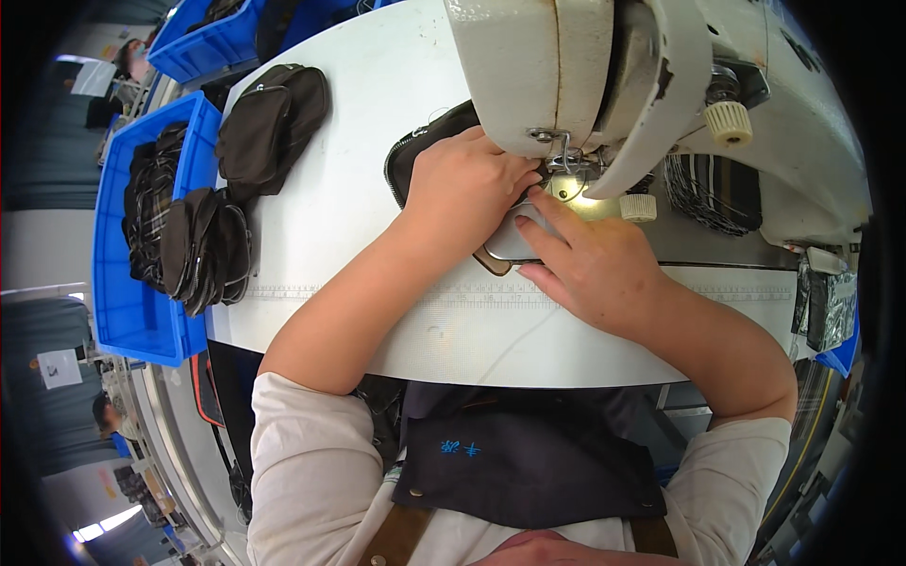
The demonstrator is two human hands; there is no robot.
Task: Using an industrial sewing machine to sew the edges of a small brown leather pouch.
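The left hand (472, 179) lies half curled on the pouch (410, 168), its grip unclear; the right hand (599, 269) is spread nearby. The pouch is dark, with a curved zipper (389, 168).

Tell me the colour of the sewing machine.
The sewing machine is off-white, with a dark chipped patch; it shows best in the head view.

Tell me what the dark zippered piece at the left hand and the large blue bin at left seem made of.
Dark zippered piece: probably fabric, matte and soft-looking; its zipper glints like metal, though coated plastic is possible. Large blue bin: likely moulded plastic, smooth, evenly coloured, slight sheen.
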